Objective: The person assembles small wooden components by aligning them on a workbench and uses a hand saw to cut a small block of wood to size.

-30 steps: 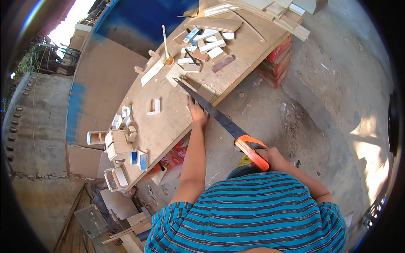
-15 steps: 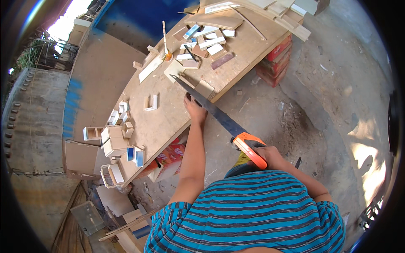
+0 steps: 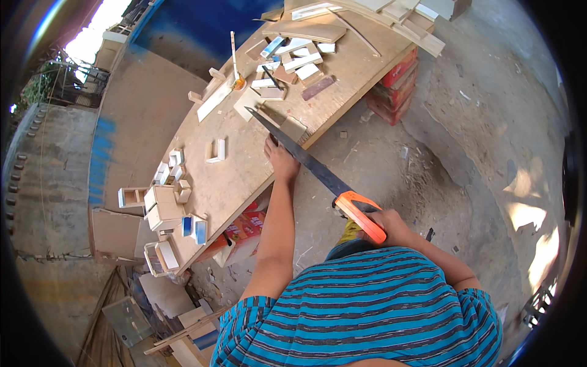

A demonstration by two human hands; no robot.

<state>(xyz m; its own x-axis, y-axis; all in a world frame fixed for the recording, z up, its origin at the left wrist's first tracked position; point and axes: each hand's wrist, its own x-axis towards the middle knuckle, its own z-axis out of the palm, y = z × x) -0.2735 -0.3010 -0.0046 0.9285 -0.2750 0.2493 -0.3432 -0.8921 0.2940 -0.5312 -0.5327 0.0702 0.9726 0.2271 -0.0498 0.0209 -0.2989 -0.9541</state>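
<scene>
The saw point(image 3: 306, 160) slants forward and leftward over the near edge of the table point(image 3: 244, 171), the right hand point(image 3: 391, 226) wrapped around its orange handle point(image 3: 364, 223) — the left hand point(image 3: 284, 164), its grip unclear, lies just left of the blade point(image 3: 287, 142), nearer the tip.

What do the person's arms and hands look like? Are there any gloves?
No gloves: the left hand and right hand are both bare. I see no watch or bracelet on either wrist. The forearms are uncovered too, because the striped shirt has short sleeves. The left sleeve and right sleeve are bright turquoise with dark, streaky stripes.
</scene>
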